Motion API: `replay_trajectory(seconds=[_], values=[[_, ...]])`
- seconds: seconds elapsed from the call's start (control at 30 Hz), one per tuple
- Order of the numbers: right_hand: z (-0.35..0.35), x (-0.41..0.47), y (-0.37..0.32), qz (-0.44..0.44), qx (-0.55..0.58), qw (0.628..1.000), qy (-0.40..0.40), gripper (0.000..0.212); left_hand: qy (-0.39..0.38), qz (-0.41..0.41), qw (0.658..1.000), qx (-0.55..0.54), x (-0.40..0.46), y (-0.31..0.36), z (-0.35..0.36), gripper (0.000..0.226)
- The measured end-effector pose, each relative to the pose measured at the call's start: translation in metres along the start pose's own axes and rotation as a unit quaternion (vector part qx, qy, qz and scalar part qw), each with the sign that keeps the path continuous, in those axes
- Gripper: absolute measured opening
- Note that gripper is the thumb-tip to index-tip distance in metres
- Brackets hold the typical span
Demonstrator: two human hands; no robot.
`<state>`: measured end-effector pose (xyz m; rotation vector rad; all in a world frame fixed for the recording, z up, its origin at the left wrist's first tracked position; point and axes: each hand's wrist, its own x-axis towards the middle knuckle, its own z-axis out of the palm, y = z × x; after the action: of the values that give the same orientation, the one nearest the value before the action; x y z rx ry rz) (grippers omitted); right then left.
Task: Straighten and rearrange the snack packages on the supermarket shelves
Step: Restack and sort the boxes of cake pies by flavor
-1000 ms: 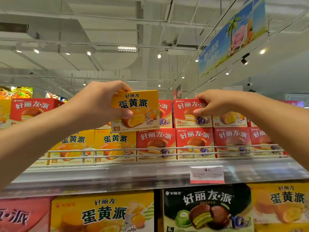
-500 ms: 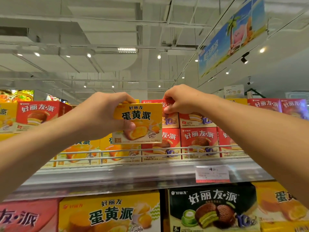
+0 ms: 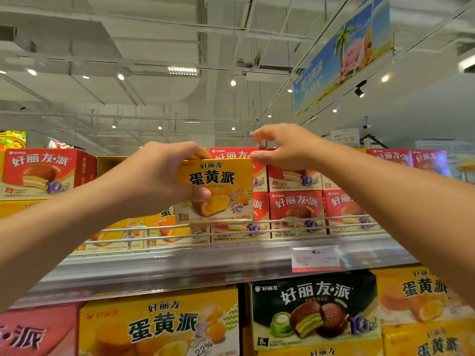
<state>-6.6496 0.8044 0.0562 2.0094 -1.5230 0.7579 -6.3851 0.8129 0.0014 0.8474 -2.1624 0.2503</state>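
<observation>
My left hand (image 3: 156,176) grips a small yellow egg-yolk pie box (image 3: 218,181), holding it upright in front of the top shelf with the thumb across its face. To its right, my right hand (image 3: 285,147) hovers at the top edge of the upper row of red chocolate pie boxes (image 3: 295,176). Its fingers and thumb are spread apart and hold nothing; the thumb is close to the top of a red box (image 3: 231,153). More red boxes (image 3: 298,209) fill the lower row. Yellow boxes (image 3: 115,235) sit lower left behind the rail.
A wire rail (image 3: 282,222) fronts the top shelf, with a price tag (image 3: 316,258) on the shelf edge. A larger red box (image 3: 41,173) stands at upper left. Below are big yellow boxes (image 3: 164,327) and a black-green box (image 3: 313,312). A banner (image 3: 341,55) hangs overhead.
My right hand moved left along the upper red row, gripped a red box, and has now let go with its fingers spread. My left hand still holds the yellow box.
</observation>
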Motion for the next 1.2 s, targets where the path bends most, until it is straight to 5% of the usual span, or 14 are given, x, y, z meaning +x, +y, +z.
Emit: replay_trajectory(seconds=[0.13, 0.3, 0.37, 0.53, 0.7, 0.93, 1.2], values=[[-0.024, -0.032, 0.054, 0.071, -0.011, 0.996, 0.061, 0.057, -0.021, 0.016, 1.0, -0.015, 0.007, 0.02, 0.022, 0.051], [-0.037, -0.067, 0.107, 0.138, -0.079, 0.985, -0.067, 0.083, -0.016, 0.015, 1.0, -0.015, 0.02, 0.053, 0.046, 0.053], [-0.035, -0.07, 0.117, 0.115, -0.099, 0.985, -0.079, 0.079, -0.013, 0.018, 1.0, -0.004, 0.024, 0.065, 0.052, 0.054], [-0.038, -0.07, 0.127, 0.062, -0.102, 0.993, 0.024, 0.053, -0.013, 0.002, 1.0, 0.008, 0.024, 0.087, 0.06, 0.056], [-0.041, -0.079, 0.132, 0.067, -0.055, 0.996, 0.011, 0.045, -0.005, -0.005, 1.0, 0.005, 0.022, 0.099, 0.062, 0.056], [-0.057, -0.096, 0.13, 0.037, -0.069, 0.991, 0.112, 0.027, 0.03, 0.01, 0.999, -0.029, 0.046, 0.112, 0.042, 0.054], [-0.048, -0.089, 0.129, 0.036, -0.15, 0.988, 0.005, 0.078, 0.028, 0.036, 0.998, -0.038, 0.049, 0.118, 0.062, 0.05]])
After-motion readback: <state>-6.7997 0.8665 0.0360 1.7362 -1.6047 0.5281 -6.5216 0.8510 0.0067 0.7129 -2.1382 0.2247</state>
